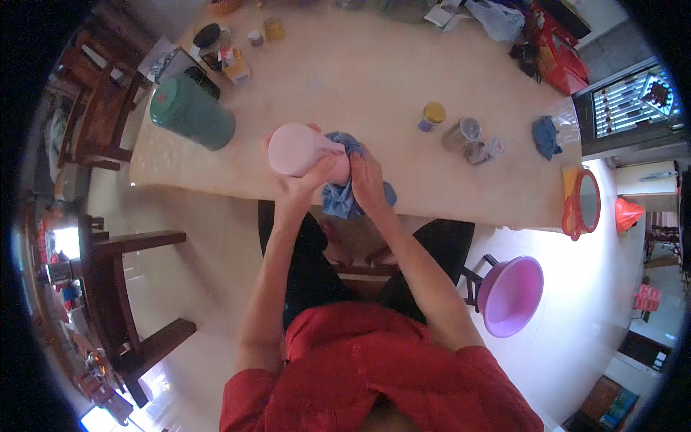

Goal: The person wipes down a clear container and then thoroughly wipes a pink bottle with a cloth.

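A pink lidded container (294,149) is tilted over the near edge of the table, its round top toward the left. My left hand (302,183) is closed around it from below and the left side. On its right side, my right hand (367,180) presses a crumpled blue cloth (341,199) against it. Part of the cloth shows above the container and part hangs below, between my hands. The fingertips of my right hand are partly hidden in the cloth.
A green jug (193,114) lies left on the table (345,79). Right are a yellow-lidded jar (432,116), clear jars (462,134), another blue cloth (546,137) and a red-framed mirror (589,201). A purple basin (511,297) and wooden chair (115,288) stand below.
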A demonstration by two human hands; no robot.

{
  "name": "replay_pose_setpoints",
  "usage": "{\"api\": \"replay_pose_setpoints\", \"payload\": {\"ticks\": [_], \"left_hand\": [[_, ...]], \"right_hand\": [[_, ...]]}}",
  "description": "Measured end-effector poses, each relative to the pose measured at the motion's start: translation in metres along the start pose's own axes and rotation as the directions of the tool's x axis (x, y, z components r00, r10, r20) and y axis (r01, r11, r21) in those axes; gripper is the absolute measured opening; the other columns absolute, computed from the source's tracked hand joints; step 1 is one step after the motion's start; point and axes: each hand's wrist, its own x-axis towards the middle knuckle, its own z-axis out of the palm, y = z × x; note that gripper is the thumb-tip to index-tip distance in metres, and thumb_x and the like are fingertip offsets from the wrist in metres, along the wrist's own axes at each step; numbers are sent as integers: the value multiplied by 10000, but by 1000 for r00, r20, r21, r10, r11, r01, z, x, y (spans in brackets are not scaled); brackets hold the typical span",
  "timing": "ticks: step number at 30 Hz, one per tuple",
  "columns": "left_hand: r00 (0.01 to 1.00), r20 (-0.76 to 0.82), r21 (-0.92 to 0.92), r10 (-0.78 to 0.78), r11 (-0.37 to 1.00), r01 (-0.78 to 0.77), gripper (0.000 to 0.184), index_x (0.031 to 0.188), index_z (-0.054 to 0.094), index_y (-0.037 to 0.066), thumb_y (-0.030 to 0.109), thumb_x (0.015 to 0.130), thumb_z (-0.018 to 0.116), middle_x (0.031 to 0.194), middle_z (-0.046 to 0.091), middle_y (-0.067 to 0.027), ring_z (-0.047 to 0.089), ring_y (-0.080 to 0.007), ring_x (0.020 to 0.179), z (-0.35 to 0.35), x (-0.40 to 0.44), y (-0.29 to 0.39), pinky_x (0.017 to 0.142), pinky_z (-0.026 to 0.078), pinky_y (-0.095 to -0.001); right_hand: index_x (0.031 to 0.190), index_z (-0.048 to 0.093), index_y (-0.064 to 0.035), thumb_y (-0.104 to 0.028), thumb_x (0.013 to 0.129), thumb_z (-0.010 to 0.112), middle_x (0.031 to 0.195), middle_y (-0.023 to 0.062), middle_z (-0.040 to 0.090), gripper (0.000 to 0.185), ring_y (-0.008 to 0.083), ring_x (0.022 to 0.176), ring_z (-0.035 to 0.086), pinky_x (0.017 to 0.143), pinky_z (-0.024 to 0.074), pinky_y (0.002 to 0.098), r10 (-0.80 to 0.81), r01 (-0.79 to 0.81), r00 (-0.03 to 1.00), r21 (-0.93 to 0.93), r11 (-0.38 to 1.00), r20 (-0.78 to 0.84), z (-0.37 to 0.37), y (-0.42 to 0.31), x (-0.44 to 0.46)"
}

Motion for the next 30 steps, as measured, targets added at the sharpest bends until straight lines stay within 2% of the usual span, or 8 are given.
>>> {"api": "replay_pose_setpoints", "payload": {"ticks": [5,7,14,20,22,27,29,30], "left_hand": [[986,-163,-120,-20,993,0,345,1003,459,-10,61,736,667,980,567,-98,568,-167,874,-10,-2,-1,758,472,-284],[974,-226,-123,-13,992,-15,252,951,490,-7,73,766,641,948,569,-88,567,-157,850,-30,4,-14,734,470,-279],[884,-452,-370,-122,927,-62,124,833,539,12,127,831,586,842,568,-63,563,-149,779,-38,6,-17,694,461,-270],[881,-469,-205,-63,978,-39,368,1047,444,14,26,738,642,940,549,-78,549,-167,835,-32,-2,-33,756,459,-286],[903,-429,-126,-27,992,-30,443,1087,409,17,3,715,649,979,535,-81,543,-169,864,-34,-3,-39,771,456,-287],[991,-134,-7,7,1000,-8,609,1132,384,17,61,638,737,1007,528,-87,541,-173,929,1,-13,-15,809,449,-284],[983,-172,47,68,997,-61,654,1134,384,7,103,613,766,994,534,-93,549,-173,911,14,-5,-9,799,454,-287],[977,-213,72,28,997,-13,655,1131,385,3,117,612,768,990,534,-96,551,-172,905,20,-2,-2,794,455,-291]], "right_hand": [[1146,484,-12,-168,823,484,1110,233,509,359,419,1012,477,896,370,459,-63,60,992,-35,998,-107,4,-15,-8],[1164,454,18,-201,839,473,1153,234,473,393,405,1036,454,904,357,431,-264,228,953,-221,948,-147,10,-7,-10],[1169,446,35,-234,831,502,1267,201,395,436,405,1122,403,954,331,435,-486,427,874,-499,754,15,19,-26,-19],[1116,492,-15,-230,820,508,1095,223,525,367,398,1009,499,863,407,435,-501,461,861,-277,843,-90,25,-43,23],[1038,515,-25,-171,782,526,1001,194,579,295,361,906,567,738,468,429,-339,417,907,-433,799,248,13,-37,46],[1008,524,-46,-142,811,471,966,165,592,225,359,841,584,674,463,453,-119,311,921,-516,798,371,-5,3,52],[1106,502,-31,-181,859,451,1025,195,577,293,349,934,568,770,453,430,-138,141,990,-160,977,29,-7,0,26],[1106,502,-31,-181,859,451,1025,195,577,293,349,934,568,770,453,430,-136,140,990,-158,978,33,-5,-4,16]]}}
